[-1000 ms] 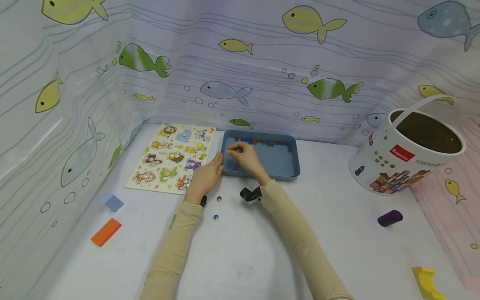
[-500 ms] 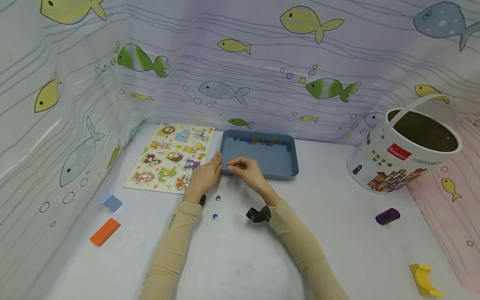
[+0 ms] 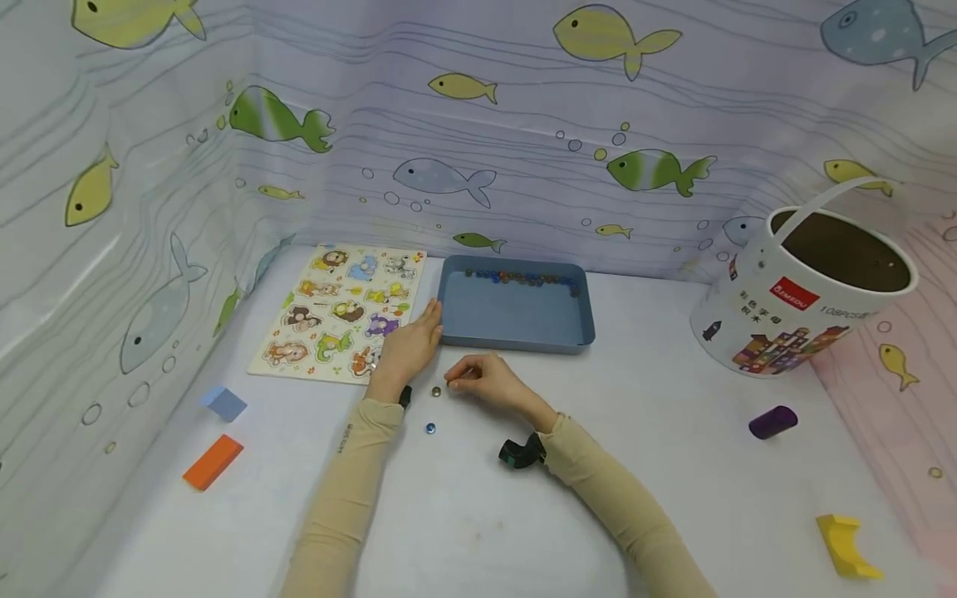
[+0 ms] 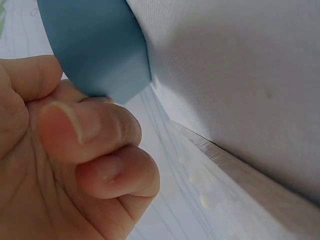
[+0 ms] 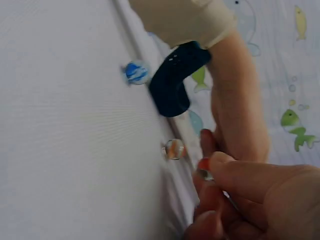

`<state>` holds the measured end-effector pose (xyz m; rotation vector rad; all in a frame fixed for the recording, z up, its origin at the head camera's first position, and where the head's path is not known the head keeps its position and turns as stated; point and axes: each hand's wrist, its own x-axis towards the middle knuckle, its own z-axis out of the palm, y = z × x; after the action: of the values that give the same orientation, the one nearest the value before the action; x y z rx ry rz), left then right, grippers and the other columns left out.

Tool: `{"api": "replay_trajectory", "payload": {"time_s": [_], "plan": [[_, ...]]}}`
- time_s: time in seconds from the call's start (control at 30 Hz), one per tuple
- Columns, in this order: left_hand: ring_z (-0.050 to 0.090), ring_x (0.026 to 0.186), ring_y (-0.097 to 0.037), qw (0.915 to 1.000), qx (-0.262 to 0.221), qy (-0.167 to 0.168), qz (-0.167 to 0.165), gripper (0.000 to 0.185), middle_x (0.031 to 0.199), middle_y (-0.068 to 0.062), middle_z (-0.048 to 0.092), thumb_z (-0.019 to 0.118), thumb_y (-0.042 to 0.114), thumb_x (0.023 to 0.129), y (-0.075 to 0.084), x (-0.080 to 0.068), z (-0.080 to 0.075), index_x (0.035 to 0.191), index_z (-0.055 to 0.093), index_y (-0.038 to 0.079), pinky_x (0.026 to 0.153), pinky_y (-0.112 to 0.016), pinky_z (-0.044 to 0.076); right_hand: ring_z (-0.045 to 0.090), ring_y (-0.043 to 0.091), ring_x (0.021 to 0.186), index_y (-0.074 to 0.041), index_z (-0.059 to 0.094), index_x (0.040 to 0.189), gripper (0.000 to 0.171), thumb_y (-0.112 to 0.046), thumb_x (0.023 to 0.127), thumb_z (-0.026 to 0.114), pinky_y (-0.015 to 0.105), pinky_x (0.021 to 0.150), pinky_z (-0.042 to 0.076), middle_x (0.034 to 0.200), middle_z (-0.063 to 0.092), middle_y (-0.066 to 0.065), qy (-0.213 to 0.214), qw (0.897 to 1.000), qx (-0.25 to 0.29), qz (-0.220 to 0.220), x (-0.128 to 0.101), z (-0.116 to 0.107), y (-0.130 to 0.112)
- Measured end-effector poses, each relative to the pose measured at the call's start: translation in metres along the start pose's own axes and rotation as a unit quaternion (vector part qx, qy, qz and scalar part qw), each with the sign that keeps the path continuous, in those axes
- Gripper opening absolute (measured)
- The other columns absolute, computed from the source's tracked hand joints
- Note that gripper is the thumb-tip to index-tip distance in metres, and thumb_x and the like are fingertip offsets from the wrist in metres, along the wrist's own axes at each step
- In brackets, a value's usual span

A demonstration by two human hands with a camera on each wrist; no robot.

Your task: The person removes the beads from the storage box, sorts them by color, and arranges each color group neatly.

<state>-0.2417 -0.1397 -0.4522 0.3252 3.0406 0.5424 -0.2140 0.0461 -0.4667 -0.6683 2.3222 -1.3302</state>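
My right hand [image 3: 458, 382] is low over the white table, just in front of the blue tray [image 3: 516, 340]. It pinches a small clear marble [image 5: 205, 175] in its fingertips [image 5: 235, 172]. An orange-tinted marble [image 3: 436, 391] lies just to its left, and a blue marble [image 3: 429, 428] lies nearer me. My left hand [image 3: 407, 345] rests on the table with loosely curled fingers [image 4: 85, 130] touching the tray's near left corner [image 4: 117, 75]. A row of several marbles [image 3: 523, 278] lies along the tray's far wall.
An animal peg puzzle board [image 3: 344, 311] lies left of the tray. A white bucket [image 3: 803, 307] stands at the right, with a purple cylinder [image 3: 772, 421] and a yellow block [image 3: 845, 544] near it. An orange block [image 3: 213, 462] and a pale blue block [image 3: 223, 403] lie at the left.
My right hand has drawn back out of the tray, towards me and down to the table beside the orange-tinted marble. The left hand has stayed at the tray's corner.
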Motion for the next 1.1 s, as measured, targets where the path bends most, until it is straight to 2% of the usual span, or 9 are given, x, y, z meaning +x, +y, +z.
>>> {"api": "replay_trajectory", "payload": {"time_s": [0.13,0.27,0.43,0.57,0.67,0.8,0.9,0.97,1.1], "plan": [[0.069,0.094,-0.033,1.0000,0.000,0.003,0.000,0.052,0.159,-0.007,0.027,0.034,0.031,0.106,-0.001,0.000,0.001,0.152,0.029,0.008,0.069,-0.041,0.056,0.057,0.002,0.071,-0.012,0.074,0.104,0.015,-0.013,0.091,0.066,0.017,0.064,0.047,0.098,0.073,0.004,-0.033,0.999,-0.039,-0.015,0.001,0.004,0.007],[0.066,0.075,-0.029,1.0000,0.003,0.005,-0.001,0.052,0.159,-0.006,0.028,0.035,0.031,0.106,-0.003,0.001,0.002,0.153,0.028,0.009,0.058,-0.035,0.052,0.053,0.004,0.066,-0.012,0.074,0.103,0.015,-0.010,0.090,0.067,0.016,0.059,0.043,0.095,0.073,0.003,-0.030,0.999,-0.038,-0.023,0.001,0.005,0.008],[0.068,0.092,-0.032,1.0000,0.002,-0.004,-0.009,0.053,0.159,-0.006,0.026,0.033,0.031,0.106,-0.003,0.001,0.002,0.154,0.025,0.010,0.066,-0.039,0.055,0.048,0.005,0.062,-0.010,0.073,0.104,0.017,-0.009,0.088,0.069,0.017,0.056,0.040,0.094,0.072,0.005,-0.032,0.998,-0.050,-0.034,0.002,0.006,0.008],[0.067,0.103,-0.033,0.9999,0.002,-0.004,-0.013,0.053,0.160,-0.005,0.026,0.033,0.032,0.106,-0.002,0.000,0.002,0.154,0.025,0.010,0.074,-0.043,0.056,0.053,0.006,0.063,-0.009,0.072,0.108,0.019,-0.010,0.089,0.068,0.018,0.056,0.046,0.099,0.072,0.007,-0.039,0.998,-0.034,-0.021,0.004,0.001,0.005],[0.067,0.100,-0.032,0.9999,0.003,-0.003,-0.011,0.053,0.159,-0.005,0.026,0.034,0.031,0.106,0.000,0.001,0.002,0.154,0.025,0.010,0.074,-0.043,0.056,0.060,0.012,0.070,-0.007,0.071,0.110,0.020,-0.013,0.092,0.065,0.022,0.059,0.050,0.104,0.071,0.009,-0.037,0.999,-0.007,-0.006,0.005,-0.009,0.002],[0.068,0.092,-0.032,1.0000,0.005,-0.004,-0.004,0.053,0.159,-0.006,0.026,0.035,0.030,0.106,0.001,0.001,0.001,0.154,0.025,0.009,0.072,-0.041,0.056,0.065,0.021,0.088,-0.005,0.069,0.115,0.024,-0.017,0.096,0.061,0.025,0.070,0.052,0.112,0.070,0.010,-0.023,1.000,0.012,-0.001,0.007,-0.029,-0.003],[0.068,0.090,-0.031,0.9999,0.010,-0.003,-0.002,0.052,0.159,-0.006,0.026,0.035,0.030,0.106,0.001,0.001,0.001,0.153,0.025,0.009,0.072,-0.040,0.056,0.064,0.025,0.101,-0.004,0.068,0.118,0.028,-0.020,0.098,0.058,0.029,0.081,0.054,0.117,0.069,0.012,-0.005,1.000,0.015,-0.004,0.011,-0.047,-0.007],[0.068,0.083,-0.030,1.0000,0.008,-0.003,-0.001,0.052,0.159,-0.006,0.027,0.035,0.030,0.106,0.001,0.001,0.000,0.153,0.025,0.010,0.067,-0.039,0.055,0.063,0.027,0.108,-0.002,0.066,0.120,0.030,-0.021,0.099,0.056,0.034,0.089,0.054,0.120,0.068,0.014,0.012,1.000,0.027,-0.003,0.016,-0.061,-0.009],[0.065,0.071,-0.027,1.0000,0.008,-0.001,0.004,0.052,0.158,-0.007,0.027,0.036,0.029,0.106,0.000,-0.001,-0.002,0.153,0.026,0.009,0.059,-0.036,0.052,0.058,0.032,0.116,-0.001,0.063,0.125,0.032,-0.020,0.101,0.052,0.047,0.096,0.050,0.127,0.064,0.016,0.062,0.995,0.077,0.016,0.031,-0.090,-0.011]]}}
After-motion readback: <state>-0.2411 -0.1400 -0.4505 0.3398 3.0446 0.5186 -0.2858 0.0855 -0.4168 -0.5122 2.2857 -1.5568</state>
